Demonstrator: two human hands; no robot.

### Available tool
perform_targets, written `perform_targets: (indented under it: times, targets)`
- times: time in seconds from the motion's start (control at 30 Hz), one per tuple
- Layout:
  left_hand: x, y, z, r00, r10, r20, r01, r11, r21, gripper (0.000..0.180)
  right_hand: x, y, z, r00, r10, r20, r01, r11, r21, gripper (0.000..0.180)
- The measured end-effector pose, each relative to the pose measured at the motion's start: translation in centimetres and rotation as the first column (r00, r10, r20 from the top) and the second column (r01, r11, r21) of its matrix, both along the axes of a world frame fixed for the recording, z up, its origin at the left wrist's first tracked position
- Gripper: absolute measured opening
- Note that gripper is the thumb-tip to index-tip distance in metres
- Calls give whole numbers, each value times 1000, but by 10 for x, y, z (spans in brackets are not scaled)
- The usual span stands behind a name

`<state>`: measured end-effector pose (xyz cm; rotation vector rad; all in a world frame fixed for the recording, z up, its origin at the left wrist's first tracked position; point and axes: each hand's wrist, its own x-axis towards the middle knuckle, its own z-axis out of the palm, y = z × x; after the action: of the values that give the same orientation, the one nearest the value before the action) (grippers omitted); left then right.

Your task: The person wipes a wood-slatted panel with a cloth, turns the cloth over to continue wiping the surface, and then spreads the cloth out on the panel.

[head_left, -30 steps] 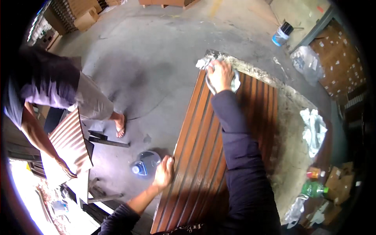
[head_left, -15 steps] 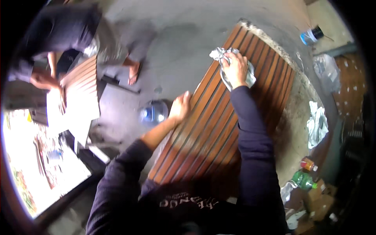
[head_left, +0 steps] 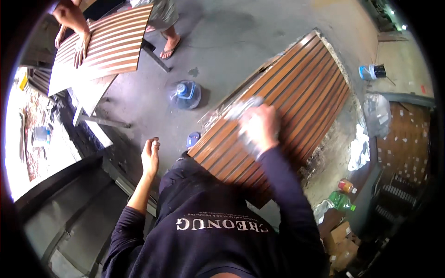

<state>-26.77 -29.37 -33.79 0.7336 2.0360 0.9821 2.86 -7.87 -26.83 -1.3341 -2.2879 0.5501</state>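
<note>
Grasping a likely soft, light cloth, best bunched from above, in the right hand atop a probably stiff slatted panel, best held by its edges, and holding the left hand apart with fingers loosely curled and seemingly empty.

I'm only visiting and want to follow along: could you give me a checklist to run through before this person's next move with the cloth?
1. Cloth in the right hand: ok, held at the slatted panel.
2. Left hand steadying the panel: not ok, it is apart from it.
3. Cloth clean: cannot tell, it is blurred.
4. Large bottle clear of the panel: ok, on the floor beside it.
5. Co-worker's hand out of the way: ok, on another panel.
</note>
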Motion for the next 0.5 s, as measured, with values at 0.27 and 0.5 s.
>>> perform_targets:
  times: [0.27, 0.5]
  targets:
    - [24, -7, 27, 994, -45, 104, 37, 997, 74, 25, -48, -4, -9, 968, 91, 234, -87, 996, -26, 11]
    - [115, 87, 150, 687, -714, -136, 725, 661, 194, 29, -8, 37, 39, 936, 89, -340, -337, 502, -796, 29]
